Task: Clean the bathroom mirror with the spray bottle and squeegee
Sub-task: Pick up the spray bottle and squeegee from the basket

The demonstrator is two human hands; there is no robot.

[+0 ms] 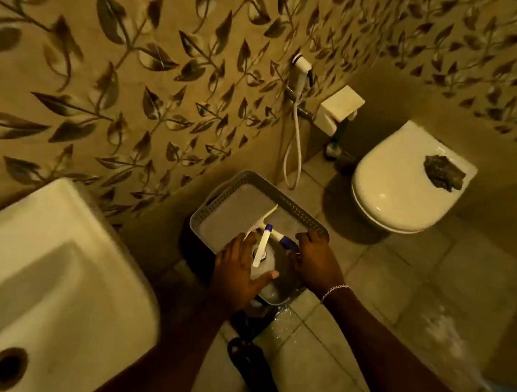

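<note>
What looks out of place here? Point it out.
A dark crumpled lump lies on the closed toilet lid; what it is cannot be told. Pale scattered patches mark the floor tiles at right, like residue or wet spots. The spray bottle and squeegee sit in the grey basket, under both hands.

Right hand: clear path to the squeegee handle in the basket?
Probably yes. The right hand is at the basket rim, right beside the blue squeegee handle. The spray bottle, under the left hand, sits alongside, not across it.

White sink, closed toilet, grey basket
</note>
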